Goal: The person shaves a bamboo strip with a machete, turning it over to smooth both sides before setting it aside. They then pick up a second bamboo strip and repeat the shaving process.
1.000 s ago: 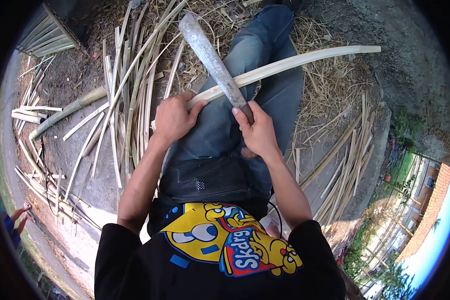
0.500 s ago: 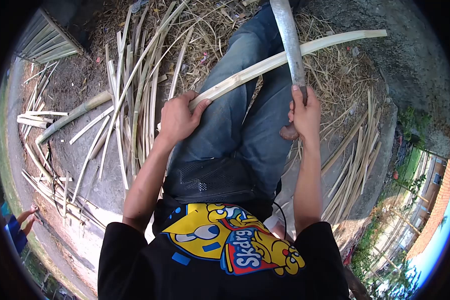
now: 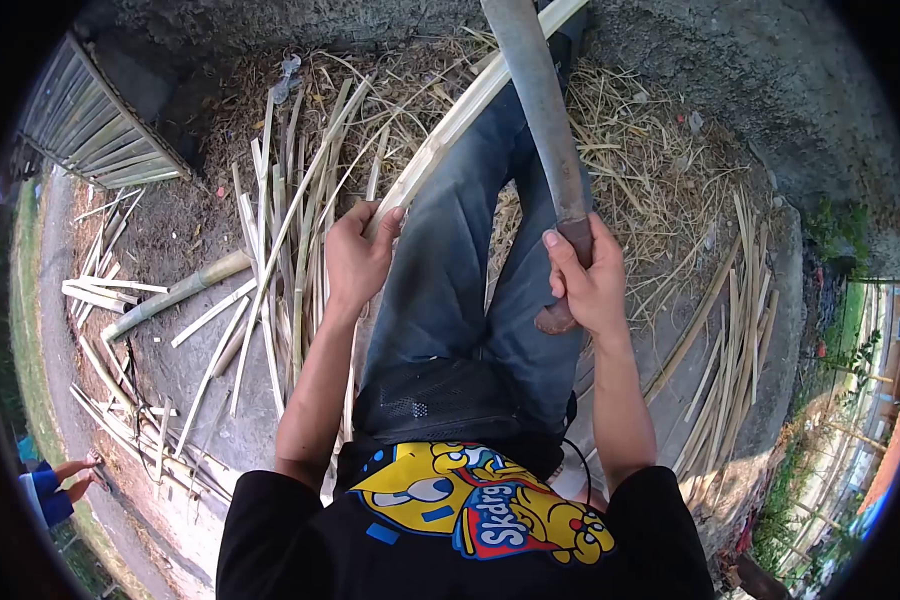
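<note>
My left hand is closed round the near end of a pale split bamboo strip. The strip slants up and away over my jeans, and its far part passes behind the blade. In my right hand is a machete, gripped by its dark wooden handle with the hooked butt below my fist. Its broad grey blade points up and slightly left, crossing over the strip in this view. The tip runs to the top edge of the frame.
Long bamboo strips lie piled to my left, near a thicker bamboo pole. Another bundle of strips is at my right. Shavings cover the ground ahead, before a grey wall. A person's legs show far left.
The bamboo strip has swung to a steeper slant, its far end now up and left of before. The machete has shifted left, its handle lower, and the whole view has turned a little.
</note>
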A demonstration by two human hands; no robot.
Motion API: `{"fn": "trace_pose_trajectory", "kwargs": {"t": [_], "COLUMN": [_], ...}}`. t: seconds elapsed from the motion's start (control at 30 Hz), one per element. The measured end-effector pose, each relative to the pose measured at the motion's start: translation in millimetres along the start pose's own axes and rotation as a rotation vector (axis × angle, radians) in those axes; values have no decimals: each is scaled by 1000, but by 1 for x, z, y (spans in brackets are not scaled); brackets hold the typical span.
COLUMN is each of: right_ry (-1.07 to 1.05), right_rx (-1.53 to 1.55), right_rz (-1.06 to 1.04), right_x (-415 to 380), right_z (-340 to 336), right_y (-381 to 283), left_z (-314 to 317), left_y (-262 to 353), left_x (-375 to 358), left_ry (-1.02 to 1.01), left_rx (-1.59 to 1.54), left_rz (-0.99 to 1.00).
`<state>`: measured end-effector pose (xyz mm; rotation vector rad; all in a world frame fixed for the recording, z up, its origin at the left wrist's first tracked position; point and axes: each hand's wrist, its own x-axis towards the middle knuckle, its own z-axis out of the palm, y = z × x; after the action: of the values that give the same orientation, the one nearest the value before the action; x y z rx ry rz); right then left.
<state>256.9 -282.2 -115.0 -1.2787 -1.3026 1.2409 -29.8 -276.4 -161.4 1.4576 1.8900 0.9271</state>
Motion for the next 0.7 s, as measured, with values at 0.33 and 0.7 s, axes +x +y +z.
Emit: {"fn": "trace_pose_trajectory", "kwargs": {"t": [0.33, 0.7], "right_ry": [-47, 40], "right_rx": [324, -243], "right_rz": [-243, -201], "right_x": [36, 43], "right_z": [20, -30], "right_y": [-28, 26], "left_z": [68, -63], "left_y": [113, 78], "left_x": [7, -28], "left_ry": [-155, 153], "left_rx": [-817, 129], "left_rz": [370, 780]}}
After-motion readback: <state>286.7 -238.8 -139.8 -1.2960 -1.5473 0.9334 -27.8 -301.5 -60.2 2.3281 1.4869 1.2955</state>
